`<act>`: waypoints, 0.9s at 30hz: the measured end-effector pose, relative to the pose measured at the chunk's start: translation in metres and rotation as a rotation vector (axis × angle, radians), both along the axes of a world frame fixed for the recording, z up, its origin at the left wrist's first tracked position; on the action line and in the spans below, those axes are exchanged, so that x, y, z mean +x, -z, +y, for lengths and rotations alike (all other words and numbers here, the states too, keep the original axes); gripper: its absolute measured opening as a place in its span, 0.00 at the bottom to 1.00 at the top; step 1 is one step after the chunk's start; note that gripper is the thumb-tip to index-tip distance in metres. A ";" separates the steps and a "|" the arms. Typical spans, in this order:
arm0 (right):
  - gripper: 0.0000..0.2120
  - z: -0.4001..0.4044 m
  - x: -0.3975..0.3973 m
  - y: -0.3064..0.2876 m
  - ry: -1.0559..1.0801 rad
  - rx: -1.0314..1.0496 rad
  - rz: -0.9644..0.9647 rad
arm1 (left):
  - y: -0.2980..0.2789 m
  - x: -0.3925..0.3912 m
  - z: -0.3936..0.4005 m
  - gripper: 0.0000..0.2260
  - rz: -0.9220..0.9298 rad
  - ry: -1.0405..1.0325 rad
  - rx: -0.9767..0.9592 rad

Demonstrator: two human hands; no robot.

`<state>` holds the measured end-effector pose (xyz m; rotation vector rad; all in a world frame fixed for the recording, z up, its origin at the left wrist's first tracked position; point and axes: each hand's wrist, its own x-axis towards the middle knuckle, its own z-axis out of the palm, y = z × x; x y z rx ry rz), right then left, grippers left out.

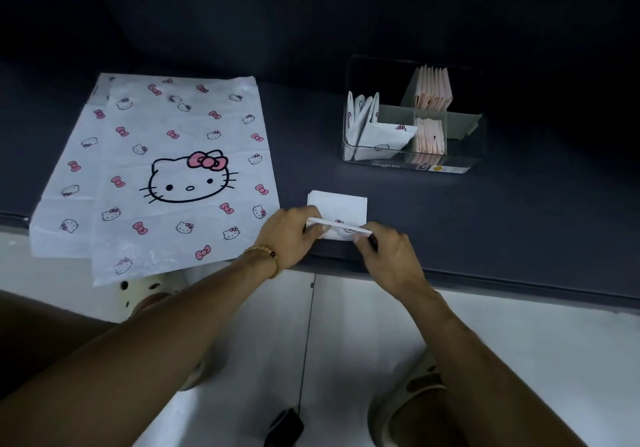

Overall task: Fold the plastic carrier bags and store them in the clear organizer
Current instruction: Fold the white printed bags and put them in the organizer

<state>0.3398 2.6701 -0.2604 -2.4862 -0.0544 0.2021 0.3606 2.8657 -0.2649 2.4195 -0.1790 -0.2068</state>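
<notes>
Near edge of dark desk (485, 204): left hand (291, 230) and right hand (388, 256) both pinching the raised near fold of a small folded white bag (341, 204), fingers curled on its edge, far half lying flat on the desk. Beaded bracelet (265, 256) on left wrist. Left of that: flat cat-print carrier bags (156, 169), stacked, near corners overhanging the desk edge. Farther back right: clear organizer (412, 117), well apart from hands. Folded white bags (374, 131) in its left compartment, folded pink bags (433, 88) standing in the middle ones.
</notes>
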 end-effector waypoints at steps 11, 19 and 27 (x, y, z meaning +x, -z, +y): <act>0.10 0.015 0.048 0.013 0.369 -0.018 0.193 | 0.015 0.031 -0.022 0.13 -0.040 -0.233 0.315; 0.10 0.017 0.052 0.013 0.385 -0.120 0.104 | 0.029 0.024 -0.015 0.19 -0.355 0.223 0.437; 0.23 -0.004 0.023 0.043 -0.115 -0.410 -0.082 | 0.030 0.017 -0.014 0.19 -0.377 0.154 0.518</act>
